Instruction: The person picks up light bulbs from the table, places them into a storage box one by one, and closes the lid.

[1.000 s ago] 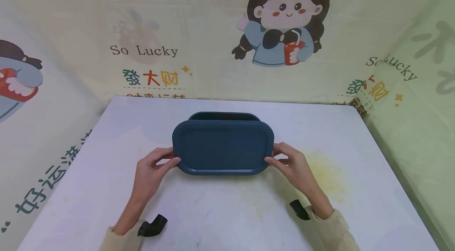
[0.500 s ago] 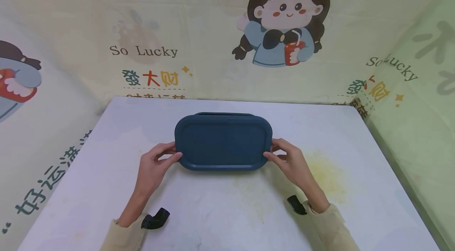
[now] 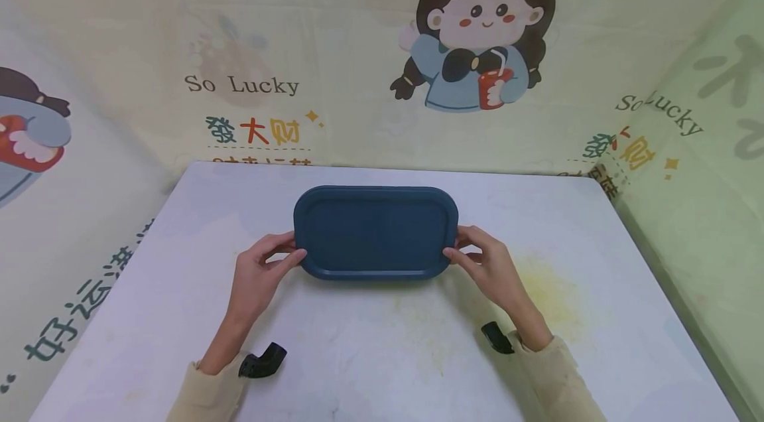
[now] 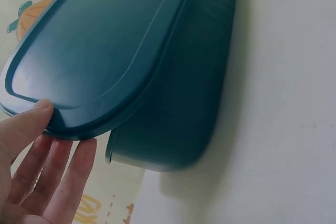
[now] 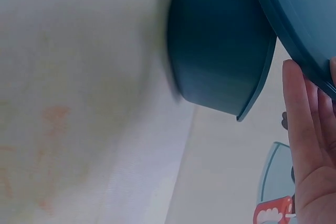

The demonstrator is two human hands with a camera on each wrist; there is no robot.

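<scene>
A dark blue lid (image 3: 376,233) with rounded corners covers the view of the matching blue box beneath it in the head view. Both wrist views show the box (image 4: 168,114) standing on the table, with the lid tilted over its rim. My left hand (image 3: 256,276) pinches the lid's left end, thumb on top and fingers under the edge. At the opposite end, my right hand (image 3: 492,269) grips the lid the same way; its thumb is mostly cut off in the right wrist view. What the box holds is hidden.
The white table (image 3: 370,355) carries a yellowish stain on the right. Printed cloth (image 3: 346,44) with cartoon figures and lettering hangs behind it and along both sides. A black wrist device (image 3: 262,361) sits at the left sleeve, another at the right.
Both hands have moved the lid slightly away from me, over the box. The box opening and back rim, visible behind the lid earlier, are now hidden in the head view.
</scene>
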